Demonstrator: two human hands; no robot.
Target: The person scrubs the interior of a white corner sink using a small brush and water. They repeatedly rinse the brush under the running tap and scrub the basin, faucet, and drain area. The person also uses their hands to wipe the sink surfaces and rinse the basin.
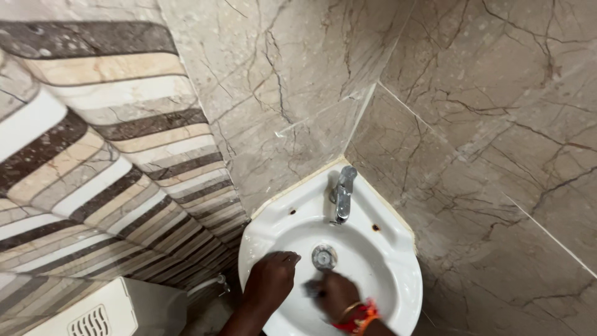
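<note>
A white corner washbasin is fixed where two marble-tiled walls meet. A chrome tap stands at its back, and a metal drain sits in the bowl's middle. My left hand rests closed on the basin's left inner side, near the drain. My right hand, with red and gold bangles at the wrist, is blurred inside the bowl just below the drain. It seems to press something dark against the bowl; what it is cannot be told.
A striped tile band covers the left wall. A white box with a vent grille sits at the lower left. A pipe fitting shows under the basin. Two rusty spots mark the basin's rim.
</note>
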